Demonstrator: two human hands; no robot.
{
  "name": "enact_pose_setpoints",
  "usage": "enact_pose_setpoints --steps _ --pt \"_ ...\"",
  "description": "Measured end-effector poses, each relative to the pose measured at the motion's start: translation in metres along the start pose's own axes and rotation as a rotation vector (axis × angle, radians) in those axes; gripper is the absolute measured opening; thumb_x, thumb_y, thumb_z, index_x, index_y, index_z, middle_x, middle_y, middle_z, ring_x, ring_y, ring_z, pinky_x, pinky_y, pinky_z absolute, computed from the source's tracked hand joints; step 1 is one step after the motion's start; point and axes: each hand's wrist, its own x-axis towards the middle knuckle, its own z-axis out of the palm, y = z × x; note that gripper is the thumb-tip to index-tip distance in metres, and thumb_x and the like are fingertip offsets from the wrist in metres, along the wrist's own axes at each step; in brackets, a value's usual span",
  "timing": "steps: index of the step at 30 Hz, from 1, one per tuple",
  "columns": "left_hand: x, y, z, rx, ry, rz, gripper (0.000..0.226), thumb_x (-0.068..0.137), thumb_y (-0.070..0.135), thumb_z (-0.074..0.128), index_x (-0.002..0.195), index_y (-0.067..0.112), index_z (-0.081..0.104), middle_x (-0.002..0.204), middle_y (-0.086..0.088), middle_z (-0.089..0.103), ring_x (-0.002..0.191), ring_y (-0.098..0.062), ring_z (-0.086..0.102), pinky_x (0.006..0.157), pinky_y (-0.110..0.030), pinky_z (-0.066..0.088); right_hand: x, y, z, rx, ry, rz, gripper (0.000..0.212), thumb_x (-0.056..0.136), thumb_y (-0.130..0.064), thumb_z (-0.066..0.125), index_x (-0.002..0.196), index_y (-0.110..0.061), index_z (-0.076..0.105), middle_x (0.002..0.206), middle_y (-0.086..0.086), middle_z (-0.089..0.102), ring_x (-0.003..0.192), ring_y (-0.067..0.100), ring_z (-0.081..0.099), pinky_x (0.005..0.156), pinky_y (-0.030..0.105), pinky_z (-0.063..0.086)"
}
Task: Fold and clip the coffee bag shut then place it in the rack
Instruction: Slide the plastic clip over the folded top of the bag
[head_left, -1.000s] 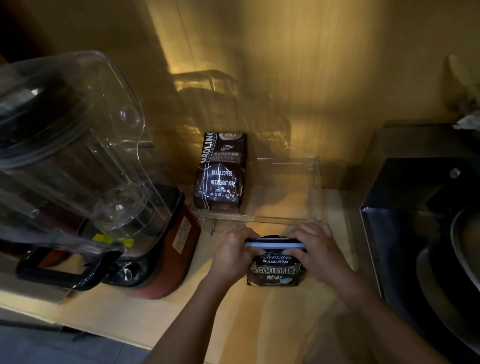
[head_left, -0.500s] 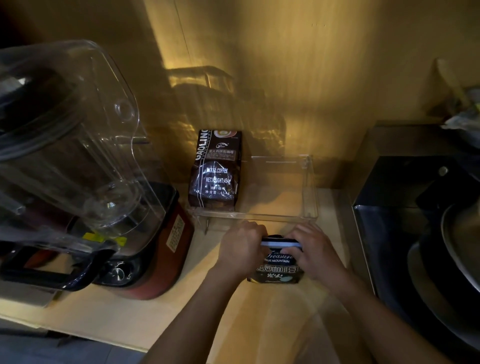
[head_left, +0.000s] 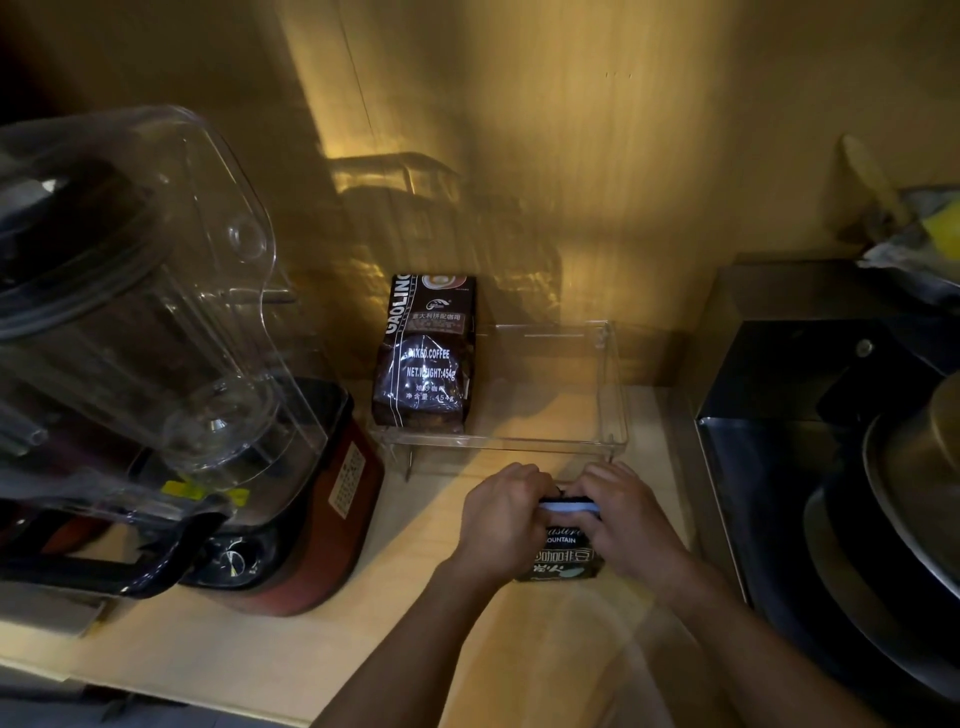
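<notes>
Both hands clenched on the small coffee bag (head_left: 563, 551): left hand (head_left: 501, 519) wrapped round its left end, right hand (head_left: 628, 525) round its right end, fingers curled over the top edge. Pinched between them, a pale blue-white clip (head_left: 569, 506) lying along the folded top, long axis running left to right, parallel to the front edge of the rack (head_left: 608, 441). Bag upright on the wooden counter (head_left: 415, 649), printed face turned toward the camera, top toward the rack. Sits just in front of the rack's front edge, toward its right half, not inside it. Rack itself clear plastic, open-topped. Inside, at the rack's left end, a second coffee bag (head_left: 423, 353), tall and dark, standing upright with its label facing forward. Left of the rack, a blender (head_left: 208, 415) with a clear jug on a red base. Right of the rack, a dark metal unit (head_left: 805, 389).
</notes>
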Motion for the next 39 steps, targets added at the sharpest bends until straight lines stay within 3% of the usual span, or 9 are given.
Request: enact_pose_setpoints --steps 3,7,11,17,23,26,30,34,39 --pt "-0.002 0.001 0.000 -0.008 0.019 0.010 0.008 0.077 0.012 0.061 0.084 0.013 0.063 0.083 -0.007 0.065 0.080 -0.022 0.055 0.060 -0.028 0.033 -0.001 0.001 0.001 0.000 0.003 -0.015 0.009 0.072 -0.005 0.068 0.077 -0.003 0.061 0.076 0.013 0.061 0.073 0.027 0.052 0.068 0.028 0.032" --pt "-0.001 -0.006 -0.008 -0.045 -0.022 -0.029 0.016 0.077 0.022 0.066 0.093 0.016 0.065 0.090 -0.005 0.067 0.085 -0.021 0.055 0.068 -0.031 0.037 -0.002 0.004 0.001 0.034 0.013 0.003 0.011 0.076 -0.012 0.068 0.083 -0.006 0.062 0.081 0.009 0.061 0.077 0.014 0.045 0.066 0.019 0.028" --pt "-0.002 -0.012 -0.014 -0.056 -0.010 -0.072 0.018 0.077 0.021 0.067 0.094 0.014 0.065 0.092 -0.007 0.066 0.089 -0.022 0.054 0.074 -0.034 0.041 -0.003 0.008 -0.003 0.058 0.026 0.055 0.014 0.076 -0.016 0.068 0.085 -0.008 0.062 0.086 0.006 0.061 0.081 0.015 0.047 0.071 0.025 0.032" --pt "-0.008 -0.012 -0.010 -0.093 0.033 -0.091 0.012 0.079 0.018 0.064 0.089 0.010 0.063 0.090 -0.008 0.065 0.086 -0.021 0.053 0.073 -0.034 0.043 0.005 0.005 -0.005 -0.001 -0.018 0.057 0.019 0.078 -0.025 0.066 0.094 -0.015 0.062 0.093 0.000 0.062 0.088 0.014 0.047 0.072 0.023 0.028" --pt "-0.006 -0.022 -0.018 -0.251 -0.133 -0.183 0.020 0.075 0.020 0.070 0.093 0.013 0.064 0.093 -0.005 0.062 0.087 -0.019 0.053 0.076 -0.036 0.047 0.005 0.005 -0.007 -0.011 -0.044 0.048 0.021 0.077 -0.027 0.067 0.095 -0.016 0.063 0.091 -0.003 0.060 0.084 0.006 0.041 0.070 0.020 0.025" --pt "-0.011 -0.032 -0.020 -0.297 -0.062 -0.256 0.018 0.076 0.020 0.070 0.091 0.016 0.063 0.090 0.003 0.059 0.084 -0.013 0.052 0.069 -0.024 0.043 0.004 0.007 -0.009 0.012 -0.023 0.072 0.018 0.075 -0.023 0.069 0.090 -0.014 0.064 0.085 -0.006 0.058 0.083 0.008 0.045 0.071 0.021 0.028" --pt "-0.018 -0.041 -0.018 -0.375 0.029 -0.308 0.012 0.076 0.017 0.071 0.086 0.013 0.066 0.085 0.001 0.062 0.076 -0.008 0.054 0.061 -0.009 0.038 0.008 0.007 -0.011 0.028 -0.069 0.091 0.020 0.075 -0.026 0.070 0.091 -0.016 0.064 0.084 -0.011 0.052 0.085 0.008 0.046 0.073 0.022 0.031" --pt "-0.019 -0.040 -0.014 -0.392 0.067 -0.318 0.011 0.074 0.015 0.072 0.083 0.013 0.066 0.078 0.002 0.061 0.072 -0.009 0.053 0.057 -0.008 0.036 0.014 0.003 -0.013 -0.043 -0.128 0.089 0.024 0.076 -0.030 0.068 0.097 -0.021 0.059 0.099 -0.007 0.058 0.097 0.012 0.047 0.080 0.025 0.033" --pt "-0.017 -0.035 -0.010 -0.386 0.093 -0.294 0.010 0.073 0.012 0.072 0.081 0.013 0.066 0.075 0.006 0.059 0.070 -0.004 0.053 0.058 -0.010 0.037 0.017 -0.010 -0.002 -0.097 -0.141 -0.011 0.025 0.081 -0.035 0.060 0.100 -0.020 0.056 0.100 -0.004 0.056 0.096 0.014 0.045 0.080 0.026 0.031"
